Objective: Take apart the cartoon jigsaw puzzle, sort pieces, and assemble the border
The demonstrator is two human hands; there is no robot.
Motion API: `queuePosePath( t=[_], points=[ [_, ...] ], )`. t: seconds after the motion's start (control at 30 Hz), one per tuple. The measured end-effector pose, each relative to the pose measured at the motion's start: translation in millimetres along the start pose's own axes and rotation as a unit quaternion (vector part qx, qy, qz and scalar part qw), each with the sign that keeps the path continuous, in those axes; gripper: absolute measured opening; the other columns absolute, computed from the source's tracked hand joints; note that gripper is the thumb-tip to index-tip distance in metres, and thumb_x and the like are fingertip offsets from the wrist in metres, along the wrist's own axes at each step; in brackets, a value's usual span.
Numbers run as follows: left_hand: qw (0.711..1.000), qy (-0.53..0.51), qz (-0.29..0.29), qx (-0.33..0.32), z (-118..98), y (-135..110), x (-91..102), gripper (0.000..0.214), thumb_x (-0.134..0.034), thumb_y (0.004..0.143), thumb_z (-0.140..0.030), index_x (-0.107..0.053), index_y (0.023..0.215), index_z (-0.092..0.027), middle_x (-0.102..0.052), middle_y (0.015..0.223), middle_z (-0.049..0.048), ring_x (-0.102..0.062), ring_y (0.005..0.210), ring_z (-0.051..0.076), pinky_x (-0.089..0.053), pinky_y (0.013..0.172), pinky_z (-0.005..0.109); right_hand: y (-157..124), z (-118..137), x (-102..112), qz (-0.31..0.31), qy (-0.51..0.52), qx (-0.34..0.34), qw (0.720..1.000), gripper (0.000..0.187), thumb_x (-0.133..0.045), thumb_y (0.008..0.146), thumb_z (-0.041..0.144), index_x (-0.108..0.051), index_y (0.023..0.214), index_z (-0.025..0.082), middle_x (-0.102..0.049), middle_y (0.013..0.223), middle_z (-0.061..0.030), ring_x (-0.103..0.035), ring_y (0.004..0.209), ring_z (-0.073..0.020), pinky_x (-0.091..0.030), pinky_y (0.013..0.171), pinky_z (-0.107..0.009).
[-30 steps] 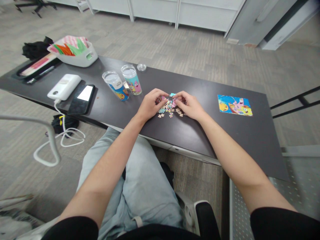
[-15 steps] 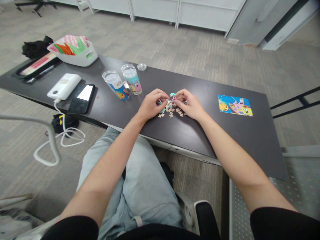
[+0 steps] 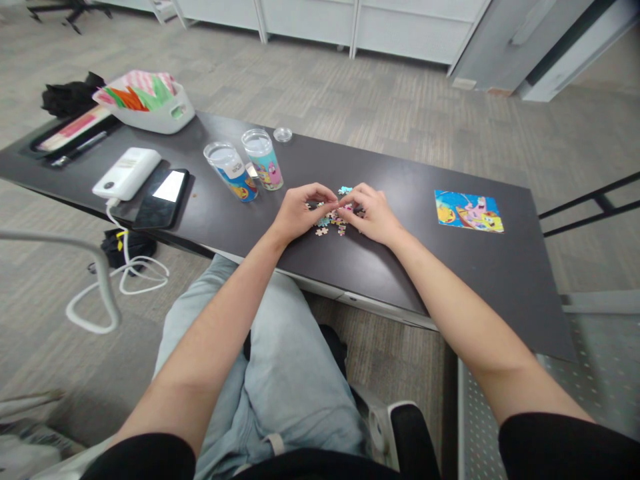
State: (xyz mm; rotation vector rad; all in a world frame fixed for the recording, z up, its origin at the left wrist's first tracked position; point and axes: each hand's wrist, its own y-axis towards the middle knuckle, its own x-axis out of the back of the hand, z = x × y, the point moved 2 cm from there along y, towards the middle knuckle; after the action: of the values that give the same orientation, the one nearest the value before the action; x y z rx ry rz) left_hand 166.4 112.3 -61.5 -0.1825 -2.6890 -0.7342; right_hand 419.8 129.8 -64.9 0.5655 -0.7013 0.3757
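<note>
A loose pile of small jigsaw pieces point(image 3: 323, 231) lies on the dark table, some with coloured print and some plain tan. Over it, my left hand point(image 3: 303, 212) and my right hand point(image 3: 373, 212) meet at the fingertips, both with fingers curled in a pinch. Whatever sits between those fingertips is too small and too covered to make out. A light-blue clump of pieces point(image 3: 345, 191) lies just beyond my fingers. My hands hide much of the pile. Right of them, a flat cartoon picture card point(image 3: 469, 211) rests on the table.
Two clear-topped cartoon cups point(image 3: 233, 175) point(image 3: 265, 162) stand left of my hands, with a clear lid point(image 3: 283, 135) behind. Farther left are a black phone point(image 3: 163, 199), a white power bank point(image 3: 127, 175) with a cable, and a white basket point(image 3: 150, 121). The table's front edge runs above my lap.
My hands have come together, the fingertips now meeting over the pile. My right hand has shifted left and covers more of the pieces.
</note>
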Motion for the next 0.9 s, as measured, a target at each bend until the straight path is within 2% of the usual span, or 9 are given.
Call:
queuePosePath(
  t=[0.13,0.27,0.43,0.57,0.67,0.73,0.8,0.83,0.9],
  points=[
    [1.0,0.004,0.0,0.002,-4,1,1.5,0.061,-0.102,0.105,-0.085,-0.094,0.105,-0.025,-0.097,0.109,0.0107,-0.09,0.102,0.028,-0.076,0.107,0.047,1,1,0,-0.002,-0.002,0.007,1.0,0.009,-0.082,0.118,0.039,-0.089,0.119,0.033,-0.088,0.13,-0.0096,-0.079,0.118,-0.0371,-0.051,0.121,-0.062],
    [0.999,-0.007,-0.014,0.041,-4,1,1.2,0.061,-0.103,0.102,-0.085,-0.095,0.105,-0.025,-0.098,0.11,0.0104,-0.089,0.1,0.028,-0.077,0.107,0.048,3,1,4,-0.008,0.0,-0.002,1.0,0.008,-0.083,0.119,0.04,-0.087,0.118,0.033,-0.087,0.127,-0.0086,-0.079,0.115,-0.036,-0.052,0.124,-0.063],
    [0.999,0.008,-0.019,0.041,-1,2,1.2,0.042,-0.104,0.107,-0.066,-0.094,0.105,-0.025,-0.097,0.109,0.0086,-0.089,0.098,0.028,-0.077,0.106,0.048,5,-1,9,-0.008,0.028,-0.006,1.0,0.013,-0.082,0.118,0.044,-0.085,0.112,0.032,-0.086,0.123,-0.0089,-0.078,0.113,-0.0364,-0.056,0.121,-0.063],
    [0.996,0.079,-0.046,0.021,1,3,3.5,0.016,-0.095,0.113,-0.039,-0.093,0.119,-0.025,-0.097,0.121,0.0091,-0.089,0.108,0.028,-0.073,0.11,0.047,5,-6,14,-0.029,0.005,-0.011,1.0,0.015,-0.08,0.119,0.043,-0.088,0.113,0.032,-0.086,0.124,-0.0102,-0.078,0.117,-0.0383,-0.053,0.124,-0.068],
    [0.983,0.18,-0.026,0.002,2,2,1.3,0.031,-0.101,0.107,-0.038,-0.093,0.135,-0.026,-0.094,0.139,0.0124,-0.086,0.13,0.037,-0.064,0.123,0.056,3,-12,18,-0.028,-0.017,-0.014,0.999,0.017,-0.08,0.118,0.041,-0.092,0.127,0.033,-0.087,0.134,-0.0128,-0.078,0.121,-0.0406,-0.051,0.126,-0.072],
    [0.971,0.24,0.008,0.006,3,0,-2.8,0.055,-0.113,0.097,-0.046,-0.091,0.143,-0.027,-0.091,0.152,0.0156,-0.08,0.143,0.045,-0.056,0.131,0.064,0,-18,18,-0.016,-0.028,-0.017,0.999,0.031,-0.088,0.114,0.049,-0.091,0.14,0.033,-0.085,0.142,-0.015,-0.077,0.128,-0.044,-0.052,0.128,-0.074],
    [0.961,0.274,0.036,0.017,5,-2,-7.2,0.074,-0.121,0.086,-0.055,-0.089,0.147,-0.028,-0.086,0.16,0.0184,-0.073,0.151,0.051,-0.051,0.133,0.069,-2,-24,18,0.005,-0.038,-0.017,0.999,0.055,-0.099,0.106,0.065,-0.089,0.149,0.032,-0.082,0.149,-0.0177,-0.074,0.139,-0.0498,-0.052,0.129,-0.077],
    [0.958,0.283,0.046,0.02,6,-3,-8.9,0.076,-0.122,0.085,-0.057,-0.088,0.147,-0.028,-0.085,0.16,0.0189,-0.071,0.152,0.053,-0.05,0.133,0.069,-3,-27,18,0.015,-0.042,-0.016,0.999,0.067,-0.103,0.101,0.073,-0.088,0.152,0.032,-0.081,0.152,-0.0189,-0.071,0.144,-0.0525,-0.053,0.13,-0.078],
    [0.956,0.286,0.058,0.021,8,-3,-10.7,0.066,-0.119,0.089,-0.054,-0.089,0.143,-0.029,-0.084,0.156,0.0176,-0.069,0.15,0.052,-0.05,0.131,0.068,-5,-30,17,0.032,-0.045,-0.016,0.998,0.081,-0.107,0.093,0.084,-0.088,0.152,0.031,-0.078,0.156,-0.0206,-0.068,0.147,-0.0551,-0.053,0.13,-0.08]
  ],
)
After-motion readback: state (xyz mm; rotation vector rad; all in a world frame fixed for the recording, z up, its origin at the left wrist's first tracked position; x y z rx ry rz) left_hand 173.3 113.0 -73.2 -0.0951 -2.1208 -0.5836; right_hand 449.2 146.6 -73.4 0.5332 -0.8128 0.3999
